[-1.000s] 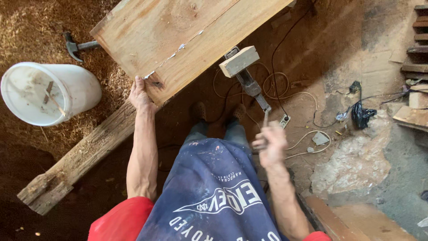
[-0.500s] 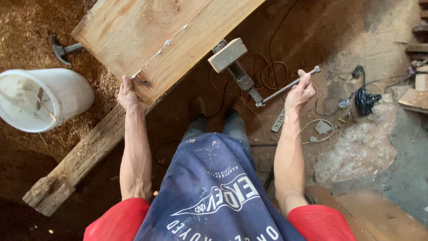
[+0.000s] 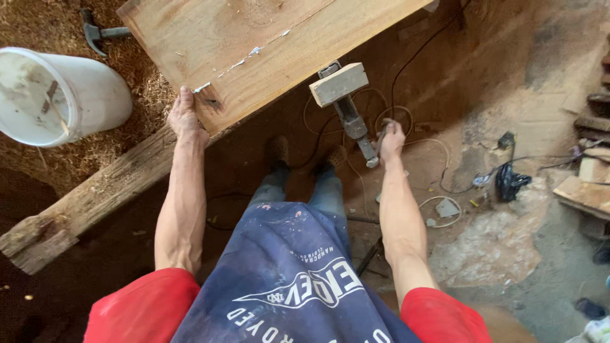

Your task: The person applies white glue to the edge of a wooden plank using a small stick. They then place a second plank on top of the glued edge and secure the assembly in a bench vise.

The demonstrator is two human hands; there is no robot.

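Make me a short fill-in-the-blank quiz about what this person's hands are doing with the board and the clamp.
1. The left hand grips the corner of the wooden ____.
2. The right hand holds the clamp by its ____ end.
3. The white bucket stands on the person's ____ side.
4. A ____ lies in the sawdust beyond the bucket.

Missing words: board; screw; left; hammer

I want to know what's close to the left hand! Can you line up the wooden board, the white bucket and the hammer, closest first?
From the left hand, in the head view:
1. Wooden board: the hand grips its near corner.
2. White bucket: on the sawdust, out to the hand's left.
3. Hammer: beyond the bucket, by the board's far left edge.
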